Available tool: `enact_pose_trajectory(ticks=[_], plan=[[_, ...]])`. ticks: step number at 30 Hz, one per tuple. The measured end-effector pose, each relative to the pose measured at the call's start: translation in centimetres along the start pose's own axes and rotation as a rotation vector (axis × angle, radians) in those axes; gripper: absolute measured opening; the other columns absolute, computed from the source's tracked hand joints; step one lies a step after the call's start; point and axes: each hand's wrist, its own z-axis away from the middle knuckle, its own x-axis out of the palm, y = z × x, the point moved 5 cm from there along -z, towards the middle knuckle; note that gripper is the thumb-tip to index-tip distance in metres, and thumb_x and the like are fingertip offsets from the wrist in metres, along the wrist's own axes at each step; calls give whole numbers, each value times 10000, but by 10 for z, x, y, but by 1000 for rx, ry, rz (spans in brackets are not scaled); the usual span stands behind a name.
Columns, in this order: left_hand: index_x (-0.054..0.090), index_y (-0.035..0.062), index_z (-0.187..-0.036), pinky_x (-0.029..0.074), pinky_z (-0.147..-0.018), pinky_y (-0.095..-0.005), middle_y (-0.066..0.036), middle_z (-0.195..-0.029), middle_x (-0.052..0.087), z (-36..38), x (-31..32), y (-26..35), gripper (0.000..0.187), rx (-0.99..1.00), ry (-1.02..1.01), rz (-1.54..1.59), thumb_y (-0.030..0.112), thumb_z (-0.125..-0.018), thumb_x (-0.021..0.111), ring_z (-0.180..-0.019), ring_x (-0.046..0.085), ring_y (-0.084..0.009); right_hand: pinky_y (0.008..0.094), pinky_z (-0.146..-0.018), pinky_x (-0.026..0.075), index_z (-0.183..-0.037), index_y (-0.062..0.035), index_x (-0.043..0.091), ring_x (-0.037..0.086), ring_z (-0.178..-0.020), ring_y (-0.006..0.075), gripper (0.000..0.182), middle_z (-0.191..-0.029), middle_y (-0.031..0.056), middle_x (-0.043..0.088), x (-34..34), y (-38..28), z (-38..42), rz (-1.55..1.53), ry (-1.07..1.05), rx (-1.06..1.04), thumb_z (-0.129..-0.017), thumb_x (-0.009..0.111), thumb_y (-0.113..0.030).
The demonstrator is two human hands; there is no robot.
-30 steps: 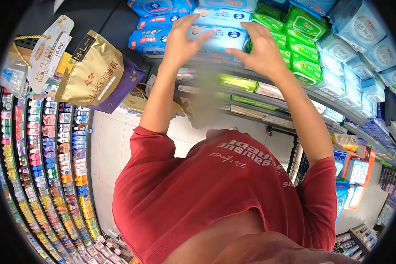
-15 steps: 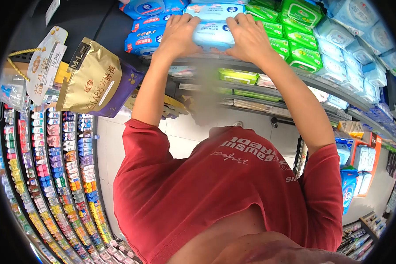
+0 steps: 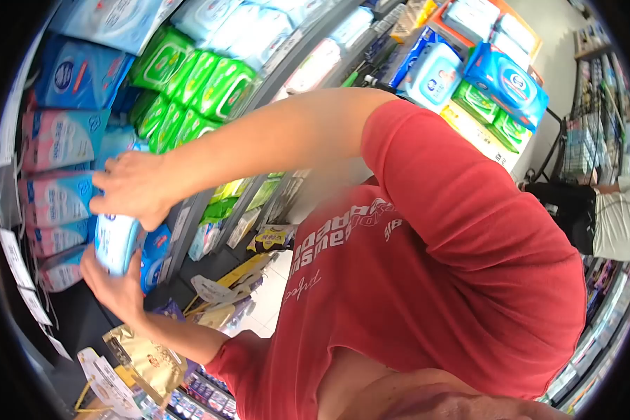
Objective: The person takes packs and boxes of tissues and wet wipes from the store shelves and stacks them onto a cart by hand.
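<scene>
Head view: the picture is strongly tilted, with the shelves running up the left side and the top of the frame.
Pack (image 3: pixel 116 241): a light blue pack of wipes at the left of the frame, just in front of the shelf edge, held between both hands.
Right hand (image 3: pixel 134 189): it lies on top of the pack, fingers curled down over its upper end — grasping it.
Left hand (image 3: pixel 115 285): it holds the pack from below, palm and fingers wrapped around the lower end.
Look of the pack: pale blue glossy film with a white patch, rounded corners; the print is too small to read.
Handling: I judge it light and soft, and it gives a little when squeezed. The film is probably slippery, so a hold at the two short ends, as now, seems safest; it is not fragile.
Around it: pink packs (image 3: pixel 56 199) at the far left, green packs (image 3: pixel 189 84) at upper left, blue packs (image 3: pixel 500 77) at upper right, a gold bag (image 3: pixel 150 360) at the bottom left.
Other person (image 3: pixel 612 224): at the right edge, in white, only partly seen.
</scene>
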Motion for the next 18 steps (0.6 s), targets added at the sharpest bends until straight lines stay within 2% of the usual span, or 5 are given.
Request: enact_pose_trajectory(ticks=[6,9,15,17,18], plan=[[579,-9,-1252,415,-994,-482,-175,-1239,577,13,-27,62,733,295,158,89,180,-628,914,-1133,543,-352,489,-668,538,-1107,-67,551,633,-834,397,536,-996,200,566,-82,-19,51,-43,8,-40,-628,765,-179],[573,-8,-1267,418,-992,-485,-190,-1244,567,-3,-13,102,751,403,117,265,177,-626,917,-1141,541,-360,477,-678,547,-1130,-49,523,640,-843,384,515,-980,184,555,-126,-15,89,-15,28,-23,-684,744,-181],[584,4,-1257,427,-994,-464,-193,-1231,562,-52,46,225,794,556,-50,548,241,-584,932,-1143,545,-364,470,-727,550,-1177,-52,514,645,-905,363,636,-1012,148,573,-232,11,193,97,62,247,-674,836,-270],[591,3,-1245,434,-994,-453,-191,-1209,579,-69,67,275,802,668,-111,643,278,-573,933,-1138,553,-359,477,-773,540,-1186,-50,514,647,-926,400,735,-1050,189,602,-271,18,229,131,88,385,-667,860,-438],[593,0,-1240,437,-994,-447,-188,-1195,590,-78,76,302,807,726,-123,670,298,-571,933,-1136,557,-354,477,-773,540,-1186,-50,514,647,-926,400,735,-1050,189,602,-289,18,244,142,91,388,-667,860,-438]])
